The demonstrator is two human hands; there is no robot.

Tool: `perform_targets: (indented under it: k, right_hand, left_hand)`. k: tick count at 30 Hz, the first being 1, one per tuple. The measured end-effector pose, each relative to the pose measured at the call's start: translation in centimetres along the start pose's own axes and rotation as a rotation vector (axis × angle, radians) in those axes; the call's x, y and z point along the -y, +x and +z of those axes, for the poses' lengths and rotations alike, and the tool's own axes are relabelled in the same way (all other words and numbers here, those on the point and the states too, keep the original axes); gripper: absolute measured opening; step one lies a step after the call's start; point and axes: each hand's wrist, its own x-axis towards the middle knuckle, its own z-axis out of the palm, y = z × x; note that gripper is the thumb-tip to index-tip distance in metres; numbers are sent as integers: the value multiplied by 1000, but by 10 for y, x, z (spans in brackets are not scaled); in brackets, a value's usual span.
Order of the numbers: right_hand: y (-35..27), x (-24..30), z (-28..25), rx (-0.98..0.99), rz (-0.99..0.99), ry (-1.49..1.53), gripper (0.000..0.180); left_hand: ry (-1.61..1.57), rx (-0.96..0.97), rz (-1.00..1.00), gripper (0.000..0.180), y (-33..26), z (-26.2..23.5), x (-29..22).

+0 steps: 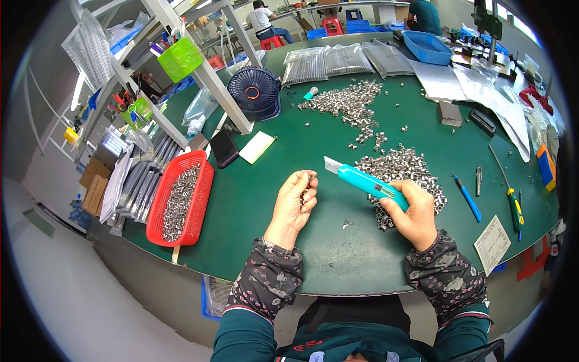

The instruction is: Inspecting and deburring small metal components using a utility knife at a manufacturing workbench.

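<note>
My right hand (pixel 414 212) is closed round a turquoise utility knife (pixel 371 184), its blade out and pointing left toward my other hand. In my left hand (pixel 292 205) the fingers are curled in, with a small metal ring (pixel 311 177) pinched at the fingertips and more rings partly visible in the palm. The blade tip stays a little apart from that ring. A heap of small silvery metal rings (pixel 416 172) lies just beyond and beneath my right hand. Farther back spreads a looser pile of similar rings (pixel 347 102) on the green table (pixel 253 181).
On the left stands a red basket (pixel 204 202) holding many small metal parts. Behind it are a phone (pixel 224 148), a notepad (pixel 257 146) and a dark blue fan (pixel 254 90). To the right lie a blue pen-like tool (pixel 467 199), a screwdriver (pixel 514 208) and a paper slip (pixel 492 244).
</note>
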Motion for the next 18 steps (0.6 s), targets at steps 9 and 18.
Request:
perform_targets:
  k: [9,18]
  right_hand:
    - [0,-8,-1,67,140,90,22]
    - [10,-9,-12,-15,332,354,21]
  left_hand:
    - [-31,32,-37,17,1,0,0]
    - [211,22,-167,15,11,22,3]
